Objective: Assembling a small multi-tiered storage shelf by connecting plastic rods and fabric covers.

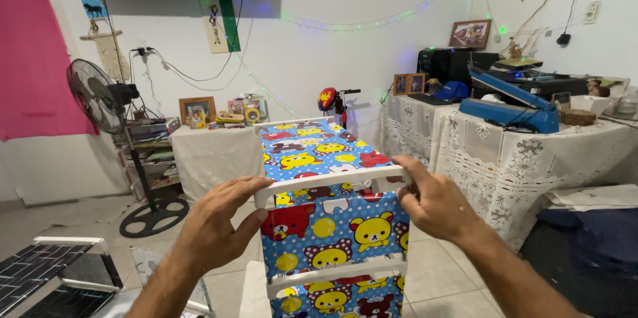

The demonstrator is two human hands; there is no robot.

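Note:
A small plastic drawer unit with a white frame (332,179) stands in front of me, its top and drawer fronts covered in blue paper with cartoon bears (318,148). My left hand (216,225) rests on the front left corner of the frame, fingers spread along its top edge. My right hand (432,202) grips the front right corner, fingers curled over the rim. A second drawer front (332,245) shows below the top rail.
A standing fan (100,102) is at the left by a cloth-draped shelf (212,152). A lace-covered table (525,158) with a blue sealing machine (508,108) stands at the right. A black-tiled panel (46,278) lies at the lower left on the tiled floor.

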